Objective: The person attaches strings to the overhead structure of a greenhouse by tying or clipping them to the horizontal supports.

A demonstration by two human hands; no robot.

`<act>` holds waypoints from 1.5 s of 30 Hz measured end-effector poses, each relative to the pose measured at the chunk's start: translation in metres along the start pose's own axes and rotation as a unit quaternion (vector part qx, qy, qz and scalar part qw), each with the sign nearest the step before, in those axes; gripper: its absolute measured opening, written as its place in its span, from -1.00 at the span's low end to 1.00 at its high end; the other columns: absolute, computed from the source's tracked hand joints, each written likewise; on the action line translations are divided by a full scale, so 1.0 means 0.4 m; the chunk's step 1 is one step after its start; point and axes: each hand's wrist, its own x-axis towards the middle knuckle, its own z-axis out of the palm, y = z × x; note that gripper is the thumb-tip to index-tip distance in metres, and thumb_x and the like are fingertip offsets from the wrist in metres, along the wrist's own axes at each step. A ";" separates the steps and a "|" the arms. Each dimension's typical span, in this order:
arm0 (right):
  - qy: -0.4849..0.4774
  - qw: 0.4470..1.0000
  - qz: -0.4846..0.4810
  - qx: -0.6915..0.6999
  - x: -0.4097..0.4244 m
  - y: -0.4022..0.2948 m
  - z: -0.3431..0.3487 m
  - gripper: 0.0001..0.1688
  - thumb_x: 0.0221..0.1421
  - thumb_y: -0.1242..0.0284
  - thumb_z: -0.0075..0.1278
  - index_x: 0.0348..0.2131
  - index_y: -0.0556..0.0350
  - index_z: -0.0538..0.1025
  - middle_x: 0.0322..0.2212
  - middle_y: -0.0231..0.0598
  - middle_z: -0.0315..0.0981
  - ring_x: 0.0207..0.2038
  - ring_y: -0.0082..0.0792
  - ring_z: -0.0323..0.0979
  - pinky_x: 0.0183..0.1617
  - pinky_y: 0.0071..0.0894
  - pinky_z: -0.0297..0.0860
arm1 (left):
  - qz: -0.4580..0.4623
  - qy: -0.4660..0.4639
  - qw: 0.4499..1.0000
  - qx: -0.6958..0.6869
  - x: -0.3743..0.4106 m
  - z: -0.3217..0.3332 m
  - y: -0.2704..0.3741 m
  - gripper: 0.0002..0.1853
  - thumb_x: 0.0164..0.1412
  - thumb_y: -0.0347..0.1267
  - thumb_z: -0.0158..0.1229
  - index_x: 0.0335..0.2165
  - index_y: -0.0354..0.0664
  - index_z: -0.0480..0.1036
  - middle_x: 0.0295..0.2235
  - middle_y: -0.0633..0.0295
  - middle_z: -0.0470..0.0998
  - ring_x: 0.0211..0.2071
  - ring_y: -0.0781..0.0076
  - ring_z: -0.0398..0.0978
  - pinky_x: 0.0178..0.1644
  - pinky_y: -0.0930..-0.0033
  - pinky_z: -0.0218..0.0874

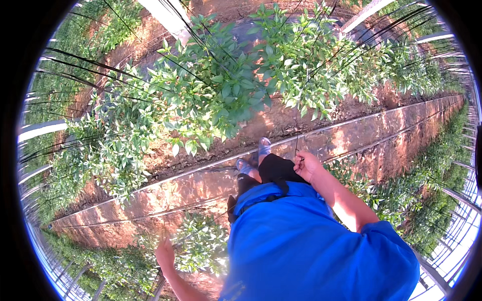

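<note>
My right hand [307,165] is in front of my hip, its fingers closed on a dark thin string [296,140]. That string runs up from my fingers towards the leafy green plants [297,71] before me. Out to the left, my left hand [165,256] is raised with its fingers pinched together. A faint thin strand [164,227] rises from its fingertips, and another thin line seems to run from near this hand towards my waist. Where these strands end is hard to make out.
Broad-leaved plants [199,98] grow in rows of reddish soil. Dark strings [113,71] slant over them. White posts [169,17] stand among the rows. A sheet-covered path strip [203,180] with pale edges runs under my sandals [244,165]. More plants [203,240] grow behind me.
</note>
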 end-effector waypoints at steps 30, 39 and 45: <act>-0.336 0.720 -0.438 -0.421 -0.352 -0.085 0.246 -0.86 0.26 0.47 -0.02 -0.31 0.17 0.52 0.21 -0.02 0.13 -0.29 -0.49 0.40 -0.20 -0.43 0.35 | 0.456 -0.106 0.838 -0.279 0.058 -0.174 0.907 -0.76 0.21 -0.46 0.17 -0.12 -0.18 0.50 -0.39 0.11 0.52 -0.48 0.27 0.50 -0.40 0.35 0.31; -0.237 0.763 -0.512 -0.315 -0.418 0.068 0.291 -0.85 0.29 0.45 -0.06 -0.28 0.13 0.52 0.33 0.01 -0.18 0.07 -0.26 0.33 0.07 -0.25 0.33 | 0.335 -0.301 0.733 -0.510 0.113 -0.176 0.866 -0.88 0.33 -0.40 0.11 -0.26 -0.25 0.48 -0.50 0.47 0.45 -0.50 0.84 0.30 -0.48 0.67 0.13; -0.220 0.909 -0.353 -0.032 -0.432 0.133 0.401 -0.78 0.34 0.35 -0.10 -0.23 0.07 0.52 0.22 -0.24 0.02 0.15 -0.43 0.18 0.21 -0.30 0.18 | 0.284 -0.446 0.640 -0.557 0.057 -0.234 0.914 -0.71 0.47 -0.27 -0.19 -0.11 -0.21 0.40 -0.53 0.47 0.31 -0.62 0.82 0.09 -0.55 0.65 -0.10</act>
